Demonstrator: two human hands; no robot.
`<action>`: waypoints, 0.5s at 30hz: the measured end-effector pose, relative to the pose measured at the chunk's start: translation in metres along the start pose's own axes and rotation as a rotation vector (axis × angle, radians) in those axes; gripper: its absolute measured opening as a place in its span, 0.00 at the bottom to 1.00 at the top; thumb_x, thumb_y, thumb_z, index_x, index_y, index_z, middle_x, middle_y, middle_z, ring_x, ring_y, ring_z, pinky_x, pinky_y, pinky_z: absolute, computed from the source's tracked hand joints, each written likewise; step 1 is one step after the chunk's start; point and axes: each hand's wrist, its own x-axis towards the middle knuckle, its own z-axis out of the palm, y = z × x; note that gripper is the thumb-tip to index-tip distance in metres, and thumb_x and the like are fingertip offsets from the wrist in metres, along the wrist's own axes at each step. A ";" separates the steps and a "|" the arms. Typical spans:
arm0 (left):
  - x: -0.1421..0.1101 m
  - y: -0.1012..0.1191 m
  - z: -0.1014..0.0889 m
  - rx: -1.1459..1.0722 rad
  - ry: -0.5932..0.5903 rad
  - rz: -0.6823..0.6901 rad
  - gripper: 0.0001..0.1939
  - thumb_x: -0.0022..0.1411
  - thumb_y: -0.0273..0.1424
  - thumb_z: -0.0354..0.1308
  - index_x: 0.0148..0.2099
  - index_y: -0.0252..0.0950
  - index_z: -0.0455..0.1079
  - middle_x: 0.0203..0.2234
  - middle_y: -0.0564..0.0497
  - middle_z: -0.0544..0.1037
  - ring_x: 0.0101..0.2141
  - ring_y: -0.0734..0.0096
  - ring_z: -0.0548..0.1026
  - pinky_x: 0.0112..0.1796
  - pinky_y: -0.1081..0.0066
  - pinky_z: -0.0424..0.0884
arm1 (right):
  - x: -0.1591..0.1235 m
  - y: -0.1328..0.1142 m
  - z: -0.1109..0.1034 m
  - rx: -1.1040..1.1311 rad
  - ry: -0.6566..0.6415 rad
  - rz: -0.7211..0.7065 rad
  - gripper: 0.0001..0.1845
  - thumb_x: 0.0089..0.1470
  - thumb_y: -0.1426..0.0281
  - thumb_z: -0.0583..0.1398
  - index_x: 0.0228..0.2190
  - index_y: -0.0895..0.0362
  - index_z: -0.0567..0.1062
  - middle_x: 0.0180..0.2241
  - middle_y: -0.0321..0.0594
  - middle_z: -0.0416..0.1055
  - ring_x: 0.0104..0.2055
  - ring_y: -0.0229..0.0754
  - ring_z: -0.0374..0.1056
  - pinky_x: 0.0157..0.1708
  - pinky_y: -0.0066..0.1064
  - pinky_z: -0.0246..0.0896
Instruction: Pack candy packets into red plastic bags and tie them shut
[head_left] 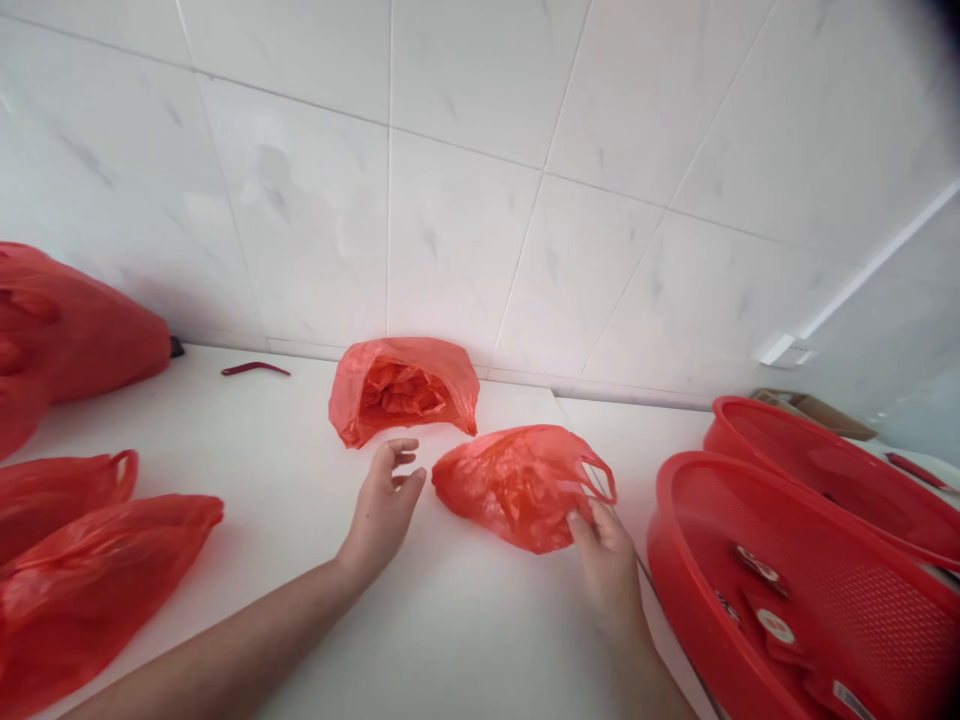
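A crumpled red plastic bag (517,485) with loop handles lies on the white counter in front of me. My right hand (609,560) pinches its lower right edge, just below a handle. My left hand (386,505) hovers open beside the bag's left end, fingers loosely curled and apart, holding nothing. Behind it a second red bag (401,388) lies with its mouth open toward me, near the wall.
Several more red bags (82,580) lie at the left edge of the counter. Two red perforated baskets (795,590) stand at the right, the nearer one holding small red packets. A thin red strip (255,369) lies near the tiled wall.
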 end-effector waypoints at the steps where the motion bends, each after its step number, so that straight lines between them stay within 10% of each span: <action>1: -0.002 0.003 -0.001 0.091 0.021 0.112 0.13 0.57 0.28 0.55 0.46 0.42 0.63 0.46 0.50 0.68 0.44 0.67 0.68 0.42 0.67 0.65 | -0.002 0.001 0.000 -0.074 0.051 -0.035 0.17 0.50 0.61 0.61 0.41 0.54 0.76 0.44 0.43 0.74 0.48 0.51 0.67 0.45 0.36 0.63; 7: -0.023 0.009 0.007 0.178 -0.328 0.298 0.30 0.59 0.25 0.54 0.60 0.51 0.52 0.54 0.49 0.62 0.38 0.71 0.70 0.34 0.71 0.70 | -0.021 0.005 0.020 -0.093 -0.099 -0.245 0.15 0.48 0.63 0.62 0.40 0.49 0.78 0.45 0.43 0.72 0.49 0.53 0.66 0.49 0.41 0.61; 15: -0.023 0.015 0.003 0.089 -0.627 0.328 0.43 0.49 0.19 0.57 0.65 0.48 0.50 0.62 0.44 0.54 0.59 0.53 0.58 0.54 0.57 0.63 | -0.038 -0.026 0.049 0.054 -0.432 -0.163 0.12 0.44 0.63 0.65 0.35 0.49 0.78 0.40 0.40 0.74 0.46 0.51 0.67 0.48 0.40 0.62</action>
